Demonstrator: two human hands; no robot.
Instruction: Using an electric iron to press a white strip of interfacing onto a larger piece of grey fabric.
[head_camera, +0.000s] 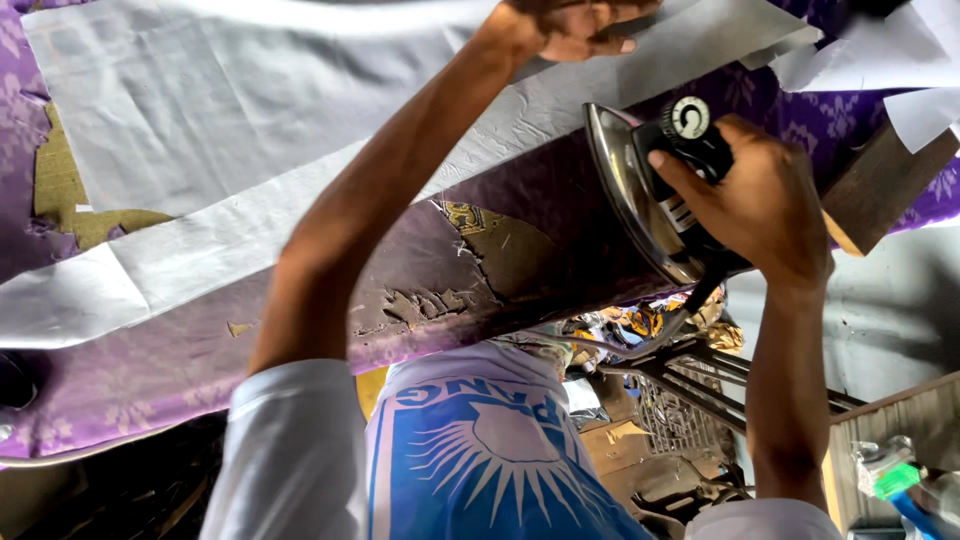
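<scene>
My right hand (765, 200) grips the black handle of an old electric iron (640, 195). The iron is tilted, so its shiny metal soleplate faces left above the table's near edge, and a round dial shows at its top. My left hand (578, 25) reaches far across the table and rests with curled fingers on a strip of white cloth (200, 110). That cloth lies flat over the purple patterned table cover (150, 350). Whether the soleplate touches the cover is unclear.
The purple cover is worn through in patches, showing brown padding (500, 250). A wooden block (880, 185) lies at the right, with more white cloth pieces (900, 60) beyond it. Below the table edge stand a metal frame (690, 385) and a green-capped bottle (895, 480).
</scene>
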